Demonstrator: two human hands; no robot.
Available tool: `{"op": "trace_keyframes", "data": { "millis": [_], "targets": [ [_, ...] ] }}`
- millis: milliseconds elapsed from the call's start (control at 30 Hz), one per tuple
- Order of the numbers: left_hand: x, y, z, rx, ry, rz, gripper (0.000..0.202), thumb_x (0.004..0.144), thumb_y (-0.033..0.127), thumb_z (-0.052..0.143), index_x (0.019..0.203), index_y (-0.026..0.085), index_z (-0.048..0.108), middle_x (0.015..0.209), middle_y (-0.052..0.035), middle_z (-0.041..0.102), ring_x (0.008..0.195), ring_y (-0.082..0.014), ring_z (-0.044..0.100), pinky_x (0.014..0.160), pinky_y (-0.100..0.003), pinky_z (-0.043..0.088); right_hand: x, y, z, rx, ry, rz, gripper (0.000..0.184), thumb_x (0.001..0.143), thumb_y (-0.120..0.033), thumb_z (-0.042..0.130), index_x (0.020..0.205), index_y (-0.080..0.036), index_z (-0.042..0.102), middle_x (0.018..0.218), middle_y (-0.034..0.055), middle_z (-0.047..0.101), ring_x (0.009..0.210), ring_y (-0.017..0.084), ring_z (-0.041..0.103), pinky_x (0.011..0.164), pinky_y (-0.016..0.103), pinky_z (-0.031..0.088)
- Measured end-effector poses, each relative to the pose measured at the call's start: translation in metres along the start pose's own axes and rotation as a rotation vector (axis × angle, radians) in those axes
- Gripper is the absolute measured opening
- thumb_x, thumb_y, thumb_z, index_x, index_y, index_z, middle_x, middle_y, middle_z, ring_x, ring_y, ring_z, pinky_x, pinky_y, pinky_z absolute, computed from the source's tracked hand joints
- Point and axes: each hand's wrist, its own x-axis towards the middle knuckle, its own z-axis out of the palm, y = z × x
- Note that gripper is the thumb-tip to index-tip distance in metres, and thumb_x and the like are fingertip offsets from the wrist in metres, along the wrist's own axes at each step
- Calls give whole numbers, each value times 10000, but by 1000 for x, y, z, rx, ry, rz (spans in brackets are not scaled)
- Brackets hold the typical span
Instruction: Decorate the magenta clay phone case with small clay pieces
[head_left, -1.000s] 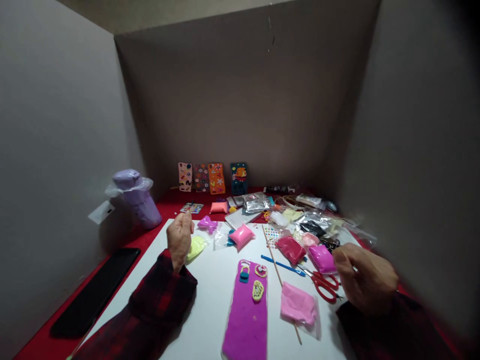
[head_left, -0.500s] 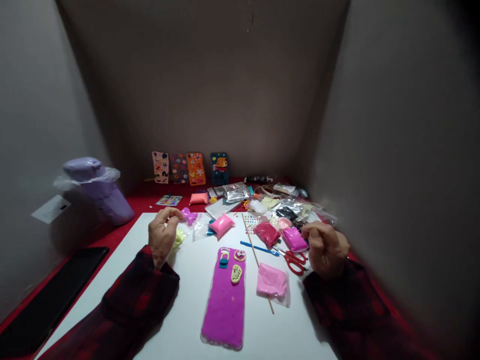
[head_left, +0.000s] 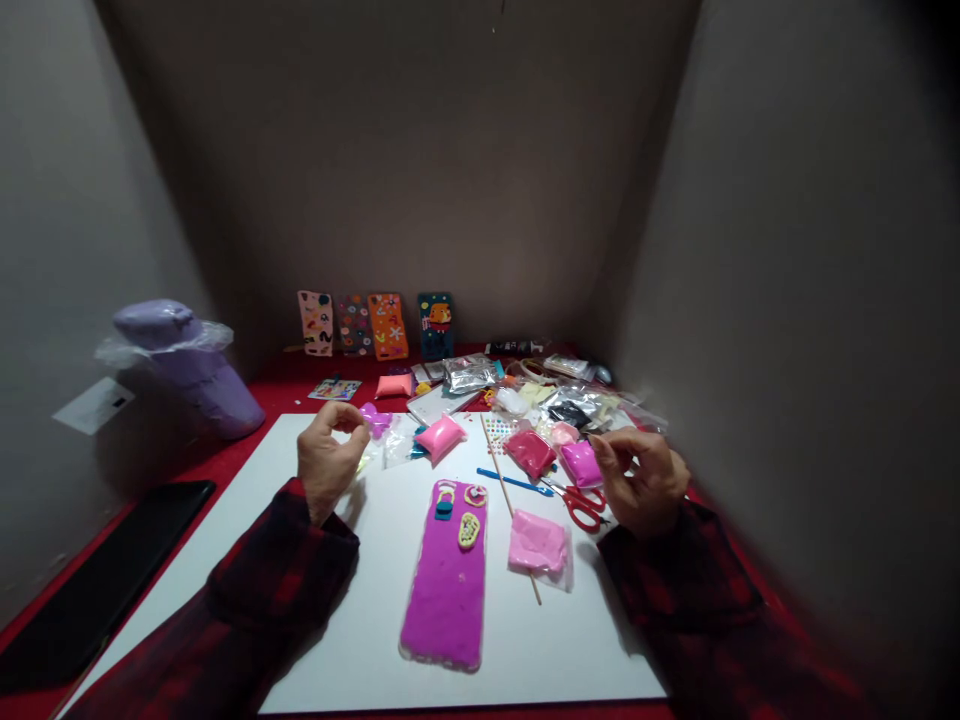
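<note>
- Centrally, low in the frame: one purple phone case (head_left: pixel 442 605), lying flat on a white board (head_left: pixel 540 650); small yellow, white, pink and teal pieces at its upper end.
- Left hand (head_left: pixel 330 460), left of centre: raised over the board, fingers curled, thumb and forefinger brought together; whether anything is pinched, cannot tell. Nearest item, a purple packet (head_left: pixel 375 420) just beyond the fingertips.
- Right hand (head_left: pixel 643 482), right of centre: fingers bent, thumb against forefinger; cannot tell if a small piece is gripped. Beside it in view, a magenta packet (head_left: pixel 581 466).
- Between case and right hand: light-pink packet (head_left: pixel 538 542) lying over a thin wooden stick (head_left: pixel 499 468); red-handled scissors (head_left: pixel 576 498); blue tool (head_left: pixel 514 482); red packet (head_left: pixel 530 454).
- Upper middle of the board: one bright-pink packet (head_left: pixel 441 438).
- Behind, left of centre: four decorated cases (head_left: pixel 387 326), standing in a row.
- Left edge: lilac object (head_left: pixel 217 395) with clear plastic around it; below, one long black object (head_left: pixel 112 575).
</note>
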Motion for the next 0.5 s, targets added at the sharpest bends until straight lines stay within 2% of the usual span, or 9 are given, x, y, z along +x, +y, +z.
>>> {"op": "trace_keyframes", "data": {
  "millis": [100,267,400,500],
  "targets": [
    [1,-2,-1,-24,-26,15,79,689,224,570,743,175,600,695,11,613,669,-134,565,690,-246,466,-3,2,1,-21,8,28,85,816,-207,641,814,-197,556,613,-36,591,495,92,519,514,215,410],
    [0,-5,-3,-55,-59,44,143,754,267,508,744,174,615,751,-11,631,742,-151,587,753,-270,472,-5,6,2,-7,-11,53,79,859,-236,589,806,-187,557,609,-25,592,513,98,540,533,222,419],
    [0,-3,-2,-19,-33,31,147,737,310,579,730,169,619,678,6,609,663,-135,563,693,-255,468,-3,5,1,67,-39,36,272,929,-291,442,703,-184,550,563,-6,564,503,109,527,521,240,410],
    [0,0,-2,-8,-7,17,113,699,260,593,764,172,618,646,22,599,608,-124,549,641,-243,466,-2,3,1,112,-29,44,210,895,-284,506,716,-186,554,582,-7,568,521,113,535,525,241,416]
  ]
}}
